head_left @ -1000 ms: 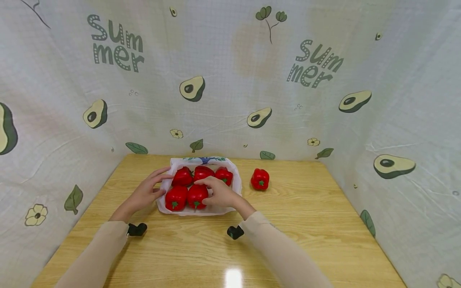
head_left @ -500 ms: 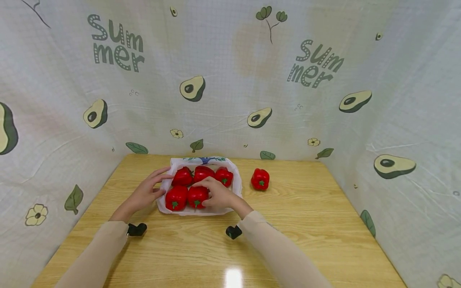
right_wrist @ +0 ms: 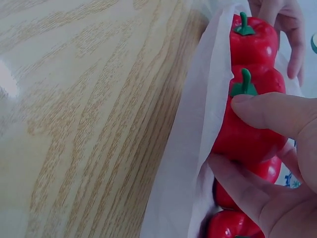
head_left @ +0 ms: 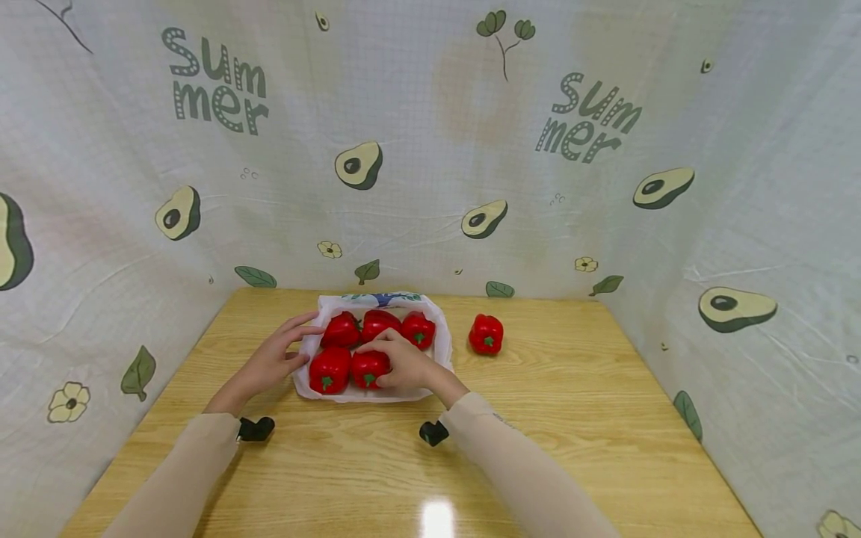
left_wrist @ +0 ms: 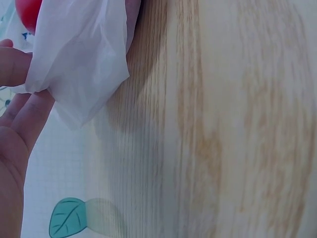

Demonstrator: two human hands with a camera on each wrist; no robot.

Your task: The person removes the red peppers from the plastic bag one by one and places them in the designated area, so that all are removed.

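Red bell peppers with green stems sit in a white plastic-lined container (head_left: 403,394). My right hand (head_left: 406,366) grips the front middle bell pepper (head_left: 368,368); in the right wrist view its thumb (right_wrist: 267,114) presses beside the stem and the fingers reach round the side. Left of it lies another bell pepper (head_left: 329,370). Behind stand the back-left pepper (head_left: 341,329), the back-middle pepper (head_left: 380,323) and the back-right pepper (head_left: 418,329). My left hand (head_left: 269,360) rests on the container's left side, fingers spread, touching the white plastic (left_wrist: 79,59) at the rim.
A single bell pepper (head_left: 486,334) stands on the wooden table (head_left: 572,418) to the right of the container. Fabric walls (head_left: 417,224) printed with avocados and leaves close off the back and both sides. A black wrist-camera piece (head_left: 433,433) sits under the right sleeve.
The right hand's fingers have settled closer round the front middle pepper, which has shifted very slightly right. The right wrist has moved a little left. The left hand has stayed in place.
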